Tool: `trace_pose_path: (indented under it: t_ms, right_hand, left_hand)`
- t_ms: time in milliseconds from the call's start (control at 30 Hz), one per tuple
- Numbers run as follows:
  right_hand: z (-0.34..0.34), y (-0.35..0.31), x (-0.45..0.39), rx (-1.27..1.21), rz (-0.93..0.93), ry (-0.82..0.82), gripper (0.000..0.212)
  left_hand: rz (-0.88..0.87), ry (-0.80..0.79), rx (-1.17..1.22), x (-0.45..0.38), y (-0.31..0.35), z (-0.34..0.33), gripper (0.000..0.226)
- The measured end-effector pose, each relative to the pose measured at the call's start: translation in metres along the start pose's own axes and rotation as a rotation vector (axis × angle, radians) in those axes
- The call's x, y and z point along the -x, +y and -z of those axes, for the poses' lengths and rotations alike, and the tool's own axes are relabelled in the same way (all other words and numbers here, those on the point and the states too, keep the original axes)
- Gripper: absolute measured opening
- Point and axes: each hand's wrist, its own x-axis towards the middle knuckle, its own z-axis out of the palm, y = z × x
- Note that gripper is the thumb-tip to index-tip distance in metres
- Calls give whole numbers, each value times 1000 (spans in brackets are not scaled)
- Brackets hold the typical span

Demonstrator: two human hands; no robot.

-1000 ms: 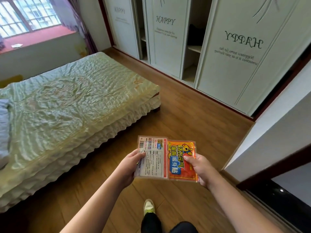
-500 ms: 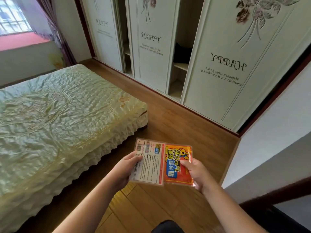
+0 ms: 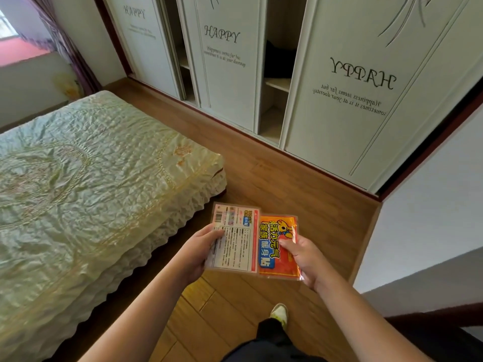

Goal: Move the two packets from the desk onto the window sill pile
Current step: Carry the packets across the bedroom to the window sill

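Two flat packets are held side by side in front of me, above the wooden floor. My left hand grips the white packet, which shows a barcode and small print. My right hand grips the orange packet, thumb on its face; its left edge is tucked under the white one. The red window sill shows only as a strip at the far upper left, and no pile on it is visible.
A bed with a pale green quilted cover fills the left side. White wardrobe doors, partly slid open, line the far wall. A strip of wooden floor runs between bed and wardrobe. A white wall stands at right. My foot is below.
The view has shifted forward along the floor between bed and wardrobe, and the window has slid almost out of frame. Both hands keep the same hold on the packets.
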Motion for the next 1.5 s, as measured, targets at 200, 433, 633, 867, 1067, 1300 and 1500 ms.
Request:
trace_pose_path:
  t_ms: [200,433,633,867,1067,1300,1500]
  right_hand:
    - [36,-61,-63,-1,6,0,19]
    - [76,-127,-114,-41,16,-5,16]
    - [88,-160,-148,-70,16,-24,16]
    - [85,-195,-201,-40,-7,7,18]
    - [62,-244,-267,-10,-2,7,16]
    - [16,-313,-340,-33,-21,-73,17]
    - [9,-352,-390,-18,-13,-58,20]
  left_hand:
    - [-12,5,-17,-65,50,-41,23]
    - [-29,-25,24,-122,104,-88,24]
    - [-4,-24,35,-163,132,-107,25]
    - [17,-34,86,-220,160,-101,23]
    - [26,-55,111,-289,201,-80,23]
    - [15,-40,101,-354,270,-49,26]
    - [-11,-34,101,-398,309,-41,25]
